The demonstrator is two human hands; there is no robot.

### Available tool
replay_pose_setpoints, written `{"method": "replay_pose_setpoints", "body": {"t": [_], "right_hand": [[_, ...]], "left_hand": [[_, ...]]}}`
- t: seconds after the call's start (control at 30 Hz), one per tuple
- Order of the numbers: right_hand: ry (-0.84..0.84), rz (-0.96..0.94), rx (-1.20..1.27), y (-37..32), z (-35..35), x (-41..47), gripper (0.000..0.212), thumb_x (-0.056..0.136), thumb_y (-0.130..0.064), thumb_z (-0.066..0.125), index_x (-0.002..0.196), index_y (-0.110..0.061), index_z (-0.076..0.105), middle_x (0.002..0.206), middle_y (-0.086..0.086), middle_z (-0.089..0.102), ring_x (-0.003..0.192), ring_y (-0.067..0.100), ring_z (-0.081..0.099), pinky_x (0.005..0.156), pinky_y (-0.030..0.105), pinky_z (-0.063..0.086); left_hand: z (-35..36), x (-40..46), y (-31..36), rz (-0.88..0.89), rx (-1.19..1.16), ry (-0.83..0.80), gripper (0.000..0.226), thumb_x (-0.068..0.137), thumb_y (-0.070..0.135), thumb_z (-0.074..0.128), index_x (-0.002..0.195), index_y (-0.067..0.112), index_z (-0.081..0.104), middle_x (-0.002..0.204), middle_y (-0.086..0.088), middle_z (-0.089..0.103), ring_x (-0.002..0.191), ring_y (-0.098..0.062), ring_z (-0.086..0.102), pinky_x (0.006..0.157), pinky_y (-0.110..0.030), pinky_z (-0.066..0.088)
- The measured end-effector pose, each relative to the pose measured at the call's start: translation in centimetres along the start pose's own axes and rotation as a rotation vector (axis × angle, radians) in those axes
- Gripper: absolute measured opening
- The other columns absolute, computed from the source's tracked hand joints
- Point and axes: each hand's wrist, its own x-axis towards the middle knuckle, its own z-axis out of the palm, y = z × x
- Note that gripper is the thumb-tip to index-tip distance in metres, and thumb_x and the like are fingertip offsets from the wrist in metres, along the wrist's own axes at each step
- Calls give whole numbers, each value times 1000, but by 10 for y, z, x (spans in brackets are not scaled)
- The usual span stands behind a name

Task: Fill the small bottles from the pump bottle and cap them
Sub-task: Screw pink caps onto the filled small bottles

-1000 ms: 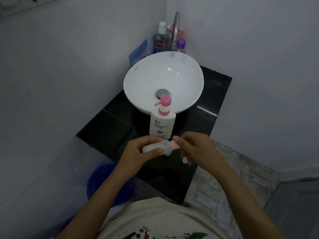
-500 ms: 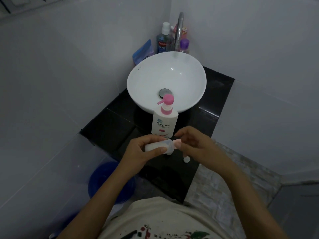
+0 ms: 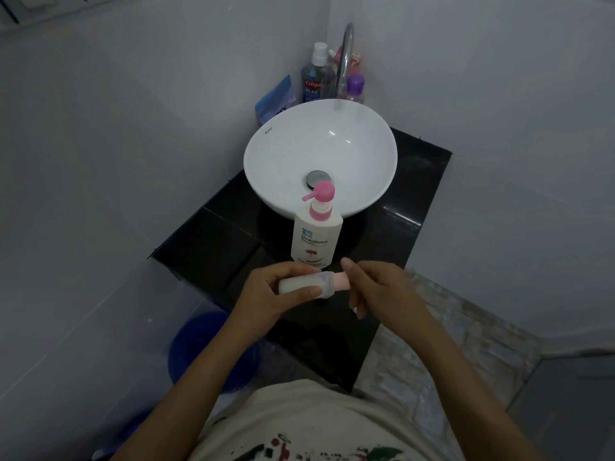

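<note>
A white pump bottle point(image 3: 316, 237) with a pink pump head stands on the black counter point(image 3: 213, 244) just in front of the sink. My left hand point(image 3: 273, 294) holds a small bottle point(image 3: 306, 284) of white liquid on its side above the counter's front part. Its pink cap point(image 3: 342, 281) points right, and the fingers of my right hand point(image 3: 379, 287) are closed around that cap. The small white object seen earlier on the counter is hidden behind my right hand.
A white bowl sink point(image 3: 321, 154) with a chrome tap point(image 3: 346, 58) fills the back of the counter. Several bottles point(image 3: 314, 78) and a blue packet point(image 3: 274, 99) stand behind it in the wall corner. A blue bucket point(image 3: 206, 347) sits on the floor at lower left.
My right hand has turned on the pink cap, its fingers shifting around it. The small bottle stays sideways in my left hand. The camera has shifted slightly.
</note>
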Motion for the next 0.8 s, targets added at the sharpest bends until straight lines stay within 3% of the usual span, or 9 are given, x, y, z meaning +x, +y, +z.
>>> {"method": "replay_pose_setpoints", "body": {"t": [0.13, 0.37, 0.5, 0.67, 0.73, 0.8], "right_hand": [[-84, -90, 44, 2, -7, -2, 16, 88, -25, 60, 104, -23, 61, 89, -4, 68, 69, 7, 66, 63, 18, 53], [-15, -50, 63, 5, 8, -2, 15, 91, -18, 57, 103, -13, 64, 65, -4, 62, 45, -2, 53, 43, 11, 40], [48, -84, 31, 7, 10, 0, 17, 88, -18, 61, 105, -15, 65, 79, -6, 65, 63, -1, 61, 55, 11, 46], [100, -343, -428, 10, 14, 17, 27, 89, -23, 59, 115, -15, 62, 105, -2, 62, 91, 9, 57, 80, 24, 48], [109, -448, -670, 12, 19, 28, 26, 86, -19, 63, 111, -12, 64, 102, 3, 65, 92, 17, 58, 76, 26, 46], [108, -516, -883, 15, 26, 40, 26, 75, -17, 74, 99, -12, 68, 90, 4, 69, 82, 21, 62, 68, 26, 43]], "left_hand": [[-2, 1, 0, 4, -9, 14, 32, 68, 25, 72, 99, 16, 72, 99, 2, 72, 95, -8, 66, 77, -18, 53], [-3, 3, -7, 17, 24, 31, 31, 65, 25, 75, 96, 21, 73, 100, 3, 72, 94, -10, 67, 77, -20, 54], [-3, 5, -13, 11, 67, 36, 31, 67, 24, 78, 97, 22, 72, 101, 4, 70, 97, -12, 65, 82, -27, 56], [-17, 10, -22, 77, 261, 81, 47, 60, 37, 80, 105, 32, 66, 109, 11, 60, 101, 0, 57, 86, -8, 44], [-27, 11, -28, 60, 292, 163, 49, 60, 35, 79, 107, 30, 65, 109, 10, 60, 97, 1, 57, 82, -5, 43], [-38, 12, -36, 26, 328, 232, 47, 62, 31, 80, 107, 32, 63, 109, 8, 60, 97, -2, 57, 81, -12, 44]]}}
